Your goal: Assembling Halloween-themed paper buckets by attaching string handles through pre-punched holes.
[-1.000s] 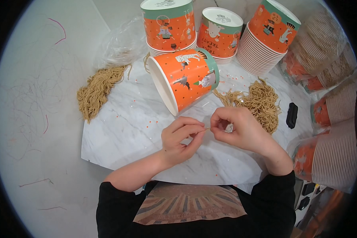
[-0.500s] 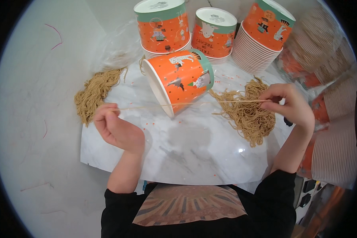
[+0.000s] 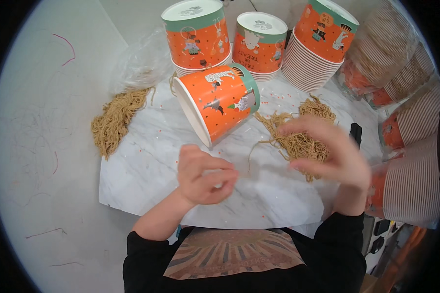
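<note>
The right hand hangs splayed over a tangled heap of tan yarn; the left hand pinches, contents unclear; tugging could tighten the tangle.

The pinched left hand is near a tipped orange bucket, the spread right hand over tan yarn.

From afar I note: bucket lying on the table, bucket stacks behind it, one yarn bundle left, another yarn bundle right, wrapped stacks far right.
</note>
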`<move>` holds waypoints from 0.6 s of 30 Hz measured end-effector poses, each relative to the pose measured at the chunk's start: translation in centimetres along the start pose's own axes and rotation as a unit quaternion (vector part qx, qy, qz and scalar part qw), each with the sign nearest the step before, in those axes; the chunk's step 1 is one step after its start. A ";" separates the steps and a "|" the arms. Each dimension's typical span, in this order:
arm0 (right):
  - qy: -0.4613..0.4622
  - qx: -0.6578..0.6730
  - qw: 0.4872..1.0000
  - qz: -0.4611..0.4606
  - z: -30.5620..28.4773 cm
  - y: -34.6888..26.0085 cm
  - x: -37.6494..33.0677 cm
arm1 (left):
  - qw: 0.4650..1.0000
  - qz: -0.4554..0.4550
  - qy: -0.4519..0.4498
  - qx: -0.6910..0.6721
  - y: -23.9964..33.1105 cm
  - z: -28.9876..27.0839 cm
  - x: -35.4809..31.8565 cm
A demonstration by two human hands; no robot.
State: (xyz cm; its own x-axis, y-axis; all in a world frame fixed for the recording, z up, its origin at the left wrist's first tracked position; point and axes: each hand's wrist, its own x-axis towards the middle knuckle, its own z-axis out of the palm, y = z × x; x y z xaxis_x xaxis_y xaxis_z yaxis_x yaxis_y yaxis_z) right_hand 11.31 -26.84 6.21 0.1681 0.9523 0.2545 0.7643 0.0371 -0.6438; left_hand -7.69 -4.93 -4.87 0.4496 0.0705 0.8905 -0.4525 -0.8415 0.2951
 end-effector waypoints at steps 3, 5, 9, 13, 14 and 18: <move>-0.044 0.193 0.979 0.046 5.6 -2.0 1.7 | 0.999 0.017 -0.026 -0.008 0.7 1.0 -0.1; -0.033 0.238 0.970 0.038 7.9 -1.9 1.8 | 0.999 -0.023 -0.012 -0.031 0.6 1.4 -0.4; -0.063 0.273 0.948 0.148 8.6 -1.8 1.8 | 0.997 -0.070 -0.004 -0.038 0.4 1.1 -0.7; 0.007 0.194 0.976 0.103 8.4 -2.0 1.8 | 0.996 -0.078 -0.001 -0.043 0.2 0.7 -0.8; 0.022 0.149 0.985 0.087 8.2 -2.3 1.9 | 0.996 -0.074 -0.004 -0.050 0.2 0.8 -0.8; 0.046 0.112 0.991 0.056 8.4 -2.5 1.9 | 0.994 -0.094 0.000 -0.064 0.2 0.9 -1.0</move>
State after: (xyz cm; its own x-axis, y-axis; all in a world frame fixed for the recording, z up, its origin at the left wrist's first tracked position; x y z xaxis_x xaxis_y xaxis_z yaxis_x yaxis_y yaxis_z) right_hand 4.50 -22.58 2.28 0.3077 0.9233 0.2299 0.5824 0.0083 -0.8129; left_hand -7.58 -5.65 -6.00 0.5351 0.2193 0.8158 -0.4559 -0.7381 0.4974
